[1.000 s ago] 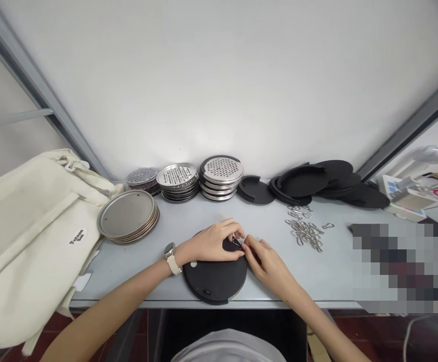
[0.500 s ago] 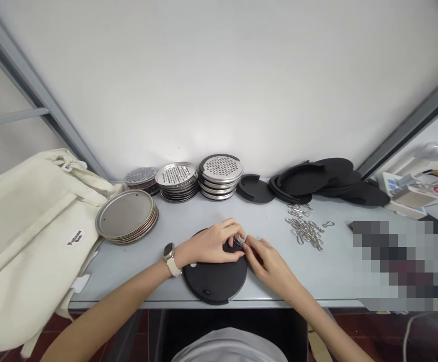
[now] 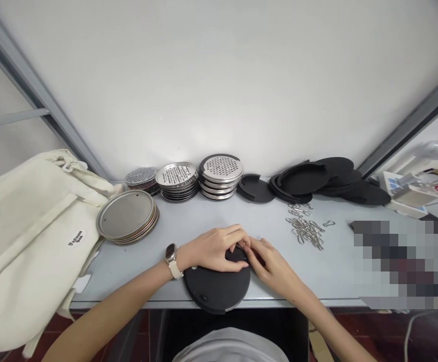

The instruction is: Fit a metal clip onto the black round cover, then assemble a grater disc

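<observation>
A round black plastic holder point(image 3: 222, 290), with a raised rim along part of its edge, lies near the front edge of the table. My left hand point(image 3: 216, 247) rests over its far part, fingers bent and closed near the right side. There my right hand point(image 3: 269, 262) meets it, thumb and fingers pinched together. The small silver carabiner clip seen between the fingertips earlier is now covered by them. To the right lies a loose pile of similar clips point(image 3: 306, 232), with one clip point(image 3: 329, 223) a little apart.
Along the wall stand stacks of round metal graters point(image 3: 176, 175) and [graters in black rims] point(image 3: 222, 170). Black holders point(image 3: 302, 180) overlap at the back right. Metal discs point(image 3: 125, 215) are stacked beside a cream bag point(image 3: 34, 241) at left. A blurred patch covers the right front.
The black holder has shifted slightly toward me and to the right. My left fingers have curled further over, hiding the silver clip. My right hand stays almost in place.
</observation>
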Demonstrator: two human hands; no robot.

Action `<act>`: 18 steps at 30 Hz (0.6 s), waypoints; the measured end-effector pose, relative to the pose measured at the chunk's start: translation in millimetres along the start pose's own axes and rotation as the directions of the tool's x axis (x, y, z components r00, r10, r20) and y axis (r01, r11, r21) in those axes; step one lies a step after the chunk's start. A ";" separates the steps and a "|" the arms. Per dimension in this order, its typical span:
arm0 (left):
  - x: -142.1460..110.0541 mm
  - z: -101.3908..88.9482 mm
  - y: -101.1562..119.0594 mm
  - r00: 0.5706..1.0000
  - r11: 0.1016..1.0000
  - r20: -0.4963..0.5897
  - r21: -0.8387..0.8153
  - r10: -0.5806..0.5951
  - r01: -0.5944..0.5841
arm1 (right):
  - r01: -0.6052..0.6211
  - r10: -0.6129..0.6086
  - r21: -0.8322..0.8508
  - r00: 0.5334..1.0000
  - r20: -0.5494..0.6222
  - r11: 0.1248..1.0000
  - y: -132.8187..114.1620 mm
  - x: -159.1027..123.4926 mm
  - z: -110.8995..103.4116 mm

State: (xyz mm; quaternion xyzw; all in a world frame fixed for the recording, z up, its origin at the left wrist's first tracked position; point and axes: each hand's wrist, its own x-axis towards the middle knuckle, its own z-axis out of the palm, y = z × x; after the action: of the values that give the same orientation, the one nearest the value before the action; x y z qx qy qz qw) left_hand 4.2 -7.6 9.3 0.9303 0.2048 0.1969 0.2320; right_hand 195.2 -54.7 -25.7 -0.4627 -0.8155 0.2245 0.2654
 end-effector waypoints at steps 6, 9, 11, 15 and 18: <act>1.3 1.6 0.6 0.999 0.943 -0.038 0.333 0.039 -0.024 | -0.027 0.027 -0.013 1.000 0.009 1.000 0.2 -2.3 0.2; 0.9 2.0 0.2 1.000 0.915 -0.011 0.403 0.030 -0.022 | -0.016 0.016 -0.020 1.000 0.025 1.000 1.2 -2.9 0.1; 0.5 1.7 -0.2 0.999 0.904 0.012 0.426 0.034 -0.036 | -0.008 0.009 -0.017 0.999 0.036 1.000 1.3 -2.6 -0.4; 0.3 0.8 -0.7 0.999 0.907 0.020 0.420 0.035 -0.040 | -0.022 0.021 0.007 0.998 0.057 1.000 1.1 -1.7 -1.5; 0.4 0.5 -0.9 1.000 0.922 0.002 0.388 0.013 -0.013 | -0.054 0.053 0.023 0.996 0.071 0.998 2.1 -2.4 -2.3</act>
State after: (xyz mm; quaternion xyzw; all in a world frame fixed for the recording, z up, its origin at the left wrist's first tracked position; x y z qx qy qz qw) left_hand 4.5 -6.8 8.6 0.9591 0.2337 0.1541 0.0419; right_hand 199.0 -55.5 -25.8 -0.4729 -0.8089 0.2577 0.2361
